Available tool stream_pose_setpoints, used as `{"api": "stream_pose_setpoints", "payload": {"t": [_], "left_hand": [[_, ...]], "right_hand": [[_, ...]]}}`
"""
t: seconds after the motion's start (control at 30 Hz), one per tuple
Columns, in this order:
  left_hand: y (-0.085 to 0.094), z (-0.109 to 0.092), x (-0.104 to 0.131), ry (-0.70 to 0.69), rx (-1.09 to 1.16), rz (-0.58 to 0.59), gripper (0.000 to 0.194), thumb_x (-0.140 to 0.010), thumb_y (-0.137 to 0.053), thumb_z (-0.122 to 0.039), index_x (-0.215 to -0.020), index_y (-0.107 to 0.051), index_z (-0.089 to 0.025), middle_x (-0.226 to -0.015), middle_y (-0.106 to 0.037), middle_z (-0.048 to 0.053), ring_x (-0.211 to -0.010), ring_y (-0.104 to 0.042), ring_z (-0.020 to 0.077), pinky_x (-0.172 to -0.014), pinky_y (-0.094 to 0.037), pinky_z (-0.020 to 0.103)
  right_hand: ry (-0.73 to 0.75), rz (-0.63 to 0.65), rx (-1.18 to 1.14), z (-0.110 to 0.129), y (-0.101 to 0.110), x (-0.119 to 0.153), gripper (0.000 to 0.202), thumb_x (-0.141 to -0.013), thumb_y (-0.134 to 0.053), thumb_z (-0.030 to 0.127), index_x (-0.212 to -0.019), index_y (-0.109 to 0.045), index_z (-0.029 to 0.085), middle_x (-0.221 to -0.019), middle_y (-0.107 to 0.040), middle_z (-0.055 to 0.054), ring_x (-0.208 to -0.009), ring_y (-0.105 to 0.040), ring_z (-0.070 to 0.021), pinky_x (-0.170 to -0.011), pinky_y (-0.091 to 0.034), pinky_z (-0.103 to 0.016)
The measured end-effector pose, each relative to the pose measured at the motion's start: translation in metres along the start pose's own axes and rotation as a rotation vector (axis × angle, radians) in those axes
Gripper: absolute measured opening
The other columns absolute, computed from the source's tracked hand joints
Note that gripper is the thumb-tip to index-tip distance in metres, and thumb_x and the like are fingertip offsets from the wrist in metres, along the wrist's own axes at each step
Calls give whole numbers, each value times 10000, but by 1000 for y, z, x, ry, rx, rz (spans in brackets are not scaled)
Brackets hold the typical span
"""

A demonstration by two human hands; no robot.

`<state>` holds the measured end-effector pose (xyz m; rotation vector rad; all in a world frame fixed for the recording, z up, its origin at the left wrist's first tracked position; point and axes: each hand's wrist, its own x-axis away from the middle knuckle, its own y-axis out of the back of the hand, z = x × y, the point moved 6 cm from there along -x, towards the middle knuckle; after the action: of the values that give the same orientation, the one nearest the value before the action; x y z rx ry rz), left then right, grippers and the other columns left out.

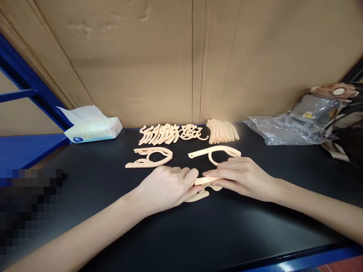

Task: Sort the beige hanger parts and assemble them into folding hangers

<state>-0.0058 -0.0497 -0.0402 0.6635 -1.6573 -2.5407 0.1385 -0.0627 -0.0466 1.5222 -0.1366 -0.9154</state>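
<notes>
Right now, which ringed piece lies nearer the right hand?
The right ringed piece, partly hidden by the right hand; the left ringed piece lies beyond the left hand.

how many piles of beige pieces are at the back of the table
3: wavy pieces on the left, hooks in the middle, curved tubes on the right; some pieces may be hidden.

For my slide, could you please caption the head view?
Left hand and right hand hold a cream piece at a black table.

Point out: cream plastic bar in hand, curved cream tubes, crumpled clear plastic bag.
Held cream plastic bar (209, 181): head view, exposed middle.
Curved cream tubes (222, 131): head view, middle of the stack.
Crumpled clear plastic bag (286, 131): head view, crinkled middle.
</notes>
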Motion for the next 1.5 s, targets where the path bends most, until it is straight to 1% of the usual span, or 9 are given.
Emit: {"api": "stream_pose_setpoints", "payload": {"t": [0.2, 0.33, 0.7, 0.83, 0.93, 1.03, 1.2, 1.33, 1.5], "left_hand": [[0, 7, 3, 51, 66, 0, 262, -985, -345, -290, -787, -466, -167, -597, -519, -54, -476, -525, 96, -449, -223, 259], [1, 12, 4, 54, 56, -22, 254, -977, -376, -292, -768, -451, -169, -597, -507, -60, -476, -505, 89, -454, -218, 258], [6, -2, 1, -30, 195, 95, 90, -806, -447, -179, -777, -531, -164, -713, -519, 20, -664, -472, 175, -563, -360, 298], [4, -3, 1, -80, 197, 102, 204, -822, -423, -96, -943, -582, -137, -1053, -598, 105, -1036, -503, 271, -853, -430, 412], [0, 5, 4, -10, 217, 36, 372, -841, -381, -2, -1109, -565, -182, -1426, -385, 114, -1340, -271, 313, -1026, -328, 497], [-8, 16, 8, 142, 311, 51, 353, -888, -357, -24, -1106, -564, -209, -1478, -298, 106, -1262, -395, 258, -973, -408, 430], [-11, 20, 7, 246, 520, 90, 228, -933, -331, -122, -969, -552, -164, -1274, -485, 97, -1020, -548, 164, -855, -475, 308], [-6, 18, 5, 255, 513, 35, 184, -923, -490, -338, -886, -521, -161, -1184, -533, 90, -911, -570, 171, -792, -482, 319], [-6, 18, 6, 230, 508, 6, 135, -936, -482, -275, -1030, -502, -180, -1197, -569, 74, -913, -583, 157, -795, -483, 303]], "right_hand": [[94, -130, 6, 2, 15, -1, 209, -941, -491, 295, -1028, -625, 160, -871, -651, -60, -789, -569, -149, -707, -447, -280], [-56, -272, 173, -11, 32, -1, 182, -915, -511, 247, -799, -637, 187, -1102, -614, -113, -965, -545, -211, -808, -427, -364], [-358, -4, 72, -48, 8, 1, 268, -946, -450, 360, -1082, -628, 213, -924, -631, -43, -887, -573, -189, -811, -432, -338], [-432, -45, 59, -55, 13, 4, 261, -947, -435, 360, -1056, -622, 213, -942, -638, -47, -814, -581, -182, -762, -438, -329], [-490, -71, 30, -59, 16, 6, 249, -957, -412, 347, -995, -623, 220, -925, -647, -29, -759, -570, -161, -730, -423, -308], [-535, -71, 32, -62, 16, 7, 228, -951, -422, 337, -904, -607, 212, -847, -637, -10, -716, -549, -148, -666, -394, -280], [-600, -94, 38, -61, 12, 8, 213, -924, -462, 333, -790, -568, 205, -626, -529, 28, -594, -483, -129, -586, -347, -259], [-588, -116, -18, -55, 10, 7, 207, -919, -468, 322, -766, -545, 204, -576, -470, 49, -542, -444, -111, -566, -334, -248], [-589, -105, -53, -57, 9, 6, 235, -934, -439, 331, -763, -536, 202, -637, -526, 33, -581, -469, -116, -582, -346, -252]]}}
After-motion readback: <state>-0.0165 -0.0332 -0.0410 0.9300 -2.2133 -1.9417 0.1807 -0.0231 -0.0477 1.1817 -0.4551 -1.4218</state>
